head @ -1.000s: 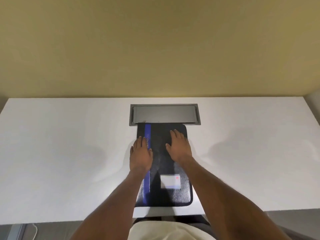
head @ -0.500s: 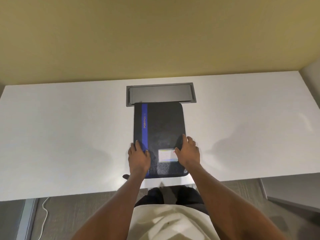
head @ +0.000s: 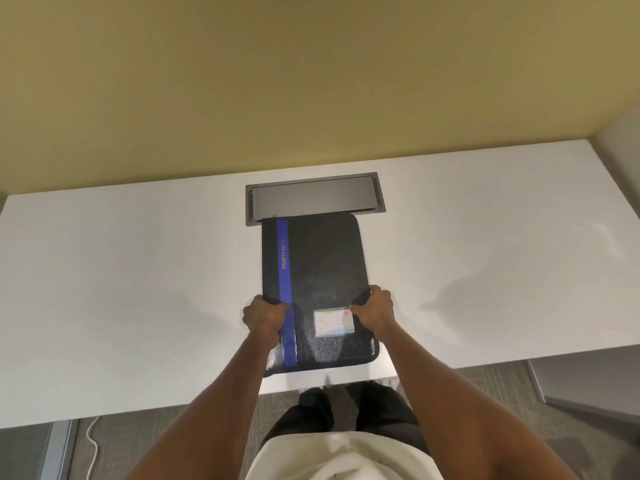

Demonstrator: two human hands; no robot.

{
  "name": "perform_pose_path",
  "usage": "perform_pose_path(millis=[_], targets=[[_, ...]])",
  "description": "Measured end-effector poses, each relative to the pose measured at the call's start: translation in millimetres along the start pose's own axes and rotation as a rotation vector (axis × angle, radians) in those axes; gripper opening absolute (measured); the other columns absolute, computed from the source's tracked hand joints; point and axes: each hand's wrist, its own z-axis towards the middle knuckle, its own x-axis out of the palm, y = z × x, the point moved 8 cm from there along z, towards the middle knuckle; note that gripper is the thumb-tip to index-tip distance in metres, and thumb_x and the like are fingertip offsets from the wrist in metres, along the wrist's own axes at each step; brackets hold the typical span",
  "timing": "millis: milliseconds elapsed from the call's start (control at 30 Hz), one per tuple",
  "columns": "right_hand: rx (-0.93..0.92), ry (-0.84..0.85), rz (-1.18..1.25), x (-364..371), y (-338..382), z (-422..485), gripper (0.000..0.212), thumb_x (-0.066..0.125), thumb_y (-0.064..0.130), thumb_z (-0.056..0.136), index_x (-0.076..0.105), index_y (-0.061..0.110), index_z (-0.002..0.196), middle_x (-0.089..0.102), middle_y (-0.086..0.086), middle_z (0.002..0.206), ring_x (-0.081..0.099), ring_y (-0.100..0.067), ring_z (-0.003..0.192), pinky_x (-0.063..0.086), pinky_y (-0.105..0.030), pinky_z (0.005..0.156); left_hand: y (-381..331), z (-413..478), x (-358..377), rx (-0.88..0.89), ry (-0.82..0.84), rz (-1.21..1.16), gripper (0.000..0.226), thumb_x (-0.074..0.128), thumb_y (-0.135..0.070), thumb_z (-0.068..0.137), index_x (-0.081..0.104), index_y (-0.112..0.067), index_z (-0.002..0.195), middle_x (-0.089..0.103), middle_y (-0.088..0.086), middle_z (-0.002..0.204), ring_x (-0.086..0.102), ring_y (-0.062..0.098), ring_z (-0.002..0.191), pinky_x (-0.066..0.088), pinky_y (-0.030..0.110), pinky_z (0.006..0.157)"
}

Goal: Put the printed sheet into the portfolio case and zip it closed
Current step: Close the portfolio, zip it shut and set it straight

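A black portfolio case [head: 322, 265] with a blue stripe and a small white label lies closed on the white desk [head: 138, 289], its near end close to the desk's front edge. My left hand [head: 264, 315] grips its left edge at the stripe. On the opposite side, my right hand [head: 373, 310] grips the right edge beside the label. The near end of the case looks slightly raised. No printed sheet shows anywhere; the zip cannot be made out.
A grey cable hatch [head: 313, 199] is set into the desk just beyond the case's far end. A tan wall rises behind the desk. Below the front edge are carpet, a white cable [head: 90, 441] and my legs.
Both hands slid from flat on top of the case back to its side edges and closed on them. The view rose, so the desk looks farther away.
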Motion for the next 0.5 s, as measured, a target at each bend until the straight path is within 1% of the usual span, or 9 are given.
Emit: perform_pose_path(millis=[67, 133, 233, 333, 433, 500], targets=[[0.047, 0.018, 0.021, -1.4, -0.7, 5.2, 0.052, 0.078, 0.018, 0.080, 0.057, 0.007, 0.126, 0.058, -0.017, 0.127, 0.057, -0.037, 0.119, 0.051, -0.047, 0.102, 1.9, 5.2, 3.6, -0.074, 0.049, -0.106, 0.042, 0.079, -0.015, 0.085, 0.066, -0.006, 0.123, 0.065, 0.023, 0.121, 0.064, 0.045, 0.112, 0.062, 0.057, 0.086], [0.067, -0.005, 0.036, -5.1, 1.7, 8.8, 0.048, 0.073, 0.013, 0.082, 0.054, 0.008, 0.126, 0.056, -0.017, 0.127, 0.055, -0.037, 0.119, 0.051, -0.047, 0.101, 0.8, 8.9, 5.7, -0.107, 0.073, -0.189, 0.039, 0.075, -0.007, 0.085, 0.065, -0.005, 0.123, 0.066, 0.025, 0.120, 0.065, 0.048, 0.110, 0.061, 0.062, 0.083], [0.046, -0.073, 0.033, -13.0, 14.0, 14.2, 0.046, 0.070, 0.010, 0.085, 0.053, 0.011, 0.127, 0.055, -0.016, 0.126, 0.057, -0.037, 0.117, 0.052, -0.048, 0.100, -5.8, 13.4, 3.6, -0.113, 0.082, -0.261, 0.037, 0.067, 0.001, 0.087, 0.065, -0.005, 0.123, 0.067, 0.025, 0.120, 0.067, 0.048, 0.107, 0.060, 0.063, 0.086], [0.016, -0.102, 0.028, -17.4, 32.5, 20.9, 0.048, 0.073, 0.011, 0.087, 0.052, 0.013, 0.130, 0.054, -0.014, 0.127, 0.057, -0.036, 0.118, 0.052, -0.047, 0.101, -16.0, 17.8, -1.7, -0.121, 0.085, -0.336, 0.038, 0.064, 0.002, 0.089, 0.064, -0.008, 0.126, 0.068, 0.022, 0.121, 0.068, 0.046, 0.106, 0.061, 0.063, 0.086], [-0.011, -0.108, 0.035, -19.6, 52.2, 29.3, 0.050, 0.075, 0.012, 0.088, 0.051, 0.015, 0.132, 0.054, -0.013, 0.128, 0.058, -0.034, 0.118, 0.053, -0.045, 0.102, -27.9, 27.4, -9.3, -0.118, 0.065, -0.382, 0.037, 0.062, 0.002, 0.091, 0.065, -0.010, 0.126, 0.068, 0.020, 0.122, 0.069, 0.043, 0.106, 0.060, 0.059, 0.090], [-0.019, -0.112, 0.043, -20.6, 64.5, 36.4, 0.051, 0.075, 0.012, 0.088, 0.051, 0.016, 0.132, 0.055, -0.012, 0.129, 0.058, -0.034, 0.119, 0.053, -0.044, 0.102, -37.0, 36.1, -14.5, -0.111, 0.053, -0.386, 0.038, 0.060, 0.002, 0.093, 0.064, -0.009, 0.129, 0.068, 0.020, 0.124, 0.068, 0.042, 0.108, 0.060, 0.057, 0.094]])
